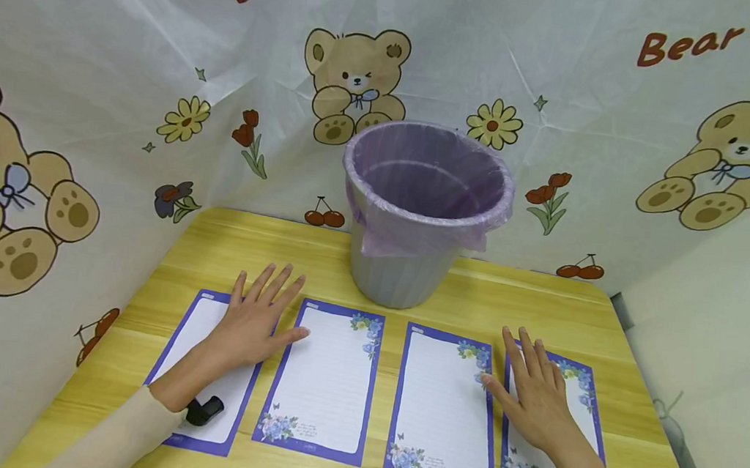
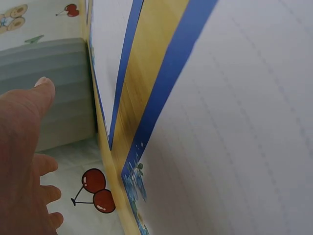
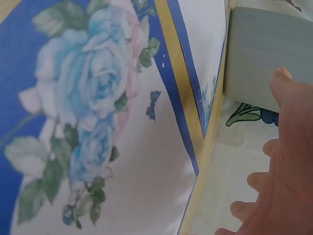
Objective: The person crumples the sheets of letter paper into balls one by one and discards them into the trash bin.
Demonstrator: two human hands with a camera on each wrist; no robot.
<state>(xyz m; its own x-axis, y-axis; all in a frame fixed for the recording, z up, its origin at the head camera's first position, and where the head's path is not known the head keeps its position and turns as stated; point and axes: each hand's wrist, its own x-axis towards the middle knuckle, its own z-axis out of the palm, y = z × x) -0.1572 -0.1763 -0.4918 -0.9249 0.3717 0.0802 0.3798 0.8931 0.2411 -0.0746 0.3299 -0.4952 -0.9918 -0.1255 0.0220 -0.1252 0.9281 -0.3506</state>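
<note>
Several sheets of lined paper with blue borders and printed flowers lie in a row on the table. My left hand (image 1: 253, 331) is spread over the leftmost sheet (image 1: 210, 316), its thumb reaching toward the second sheet (image 1: 324, 377). Over the rightmost sheet (image 1: 588, 420) is my right hand (image 1: 537, 401), fingers extended, with its thumb by the edge of the third sheet (image 1: 440, 408). Neither hand holds anything. Whether the palms touch the paper cannot be told. In the wrist views, the left thumb (image 2: 41, 93) and the right thumb (image 3: 286, 85) stick out straight.
A grey bin (image 1: 398, 272) with a purple liner (image 1: 388, 239) stands behind the sheets at the back of the wooden table (image 1: 242, 242). A white cloth (image 1: 458, 20) printed with bears hangs behind and at the left. Black wrist straps (image 1: 205, 411) show at both wrists.
</note>
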